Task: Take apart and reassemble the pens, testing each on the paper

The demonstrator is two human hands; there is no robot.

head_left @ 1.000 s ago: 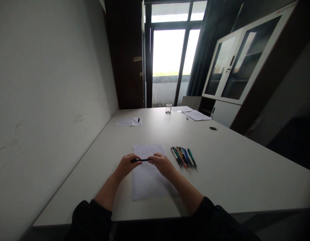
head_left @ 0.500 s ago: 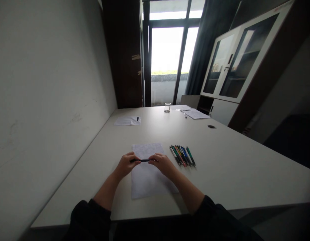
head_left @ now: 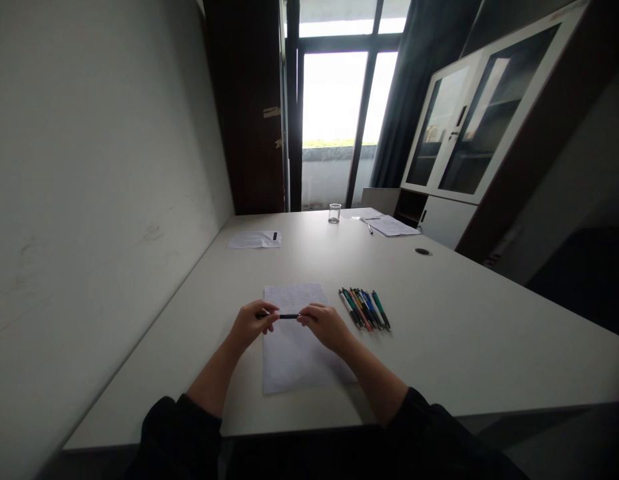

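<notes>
A dark pen (head_left: 289,316) lies level between my two hands, above a sheet of paper (head_left: 294,363) with lines of writing on its upper part. My left hand (head_left: 253,323) pinches one end of it between thumb and fingers. Closed on the other end is my right hand (head_left: 323,324), whose fingers cover the tip. To the right of my right hand, several pens (head_left: 364,309) in green, black, red, yellow and blue lie side by side on the table.
The white table (head_left: 454,340) runs along a wall at left. Toward its far end are a clear glass (head_left: 334,213), a paper (head_left: 254,240) at left, stacked papers (head_left: 394,226) with a pen (head_left: 370,229) at right, and a cable hole (head_left: 422,252). A glass-door cabinet (head_left: 477,197) stands beyond.
The fingers of my left hand have shifted a little on the pen, with some fingers now lower beneath it. The pen remains between both hands.
</notes>
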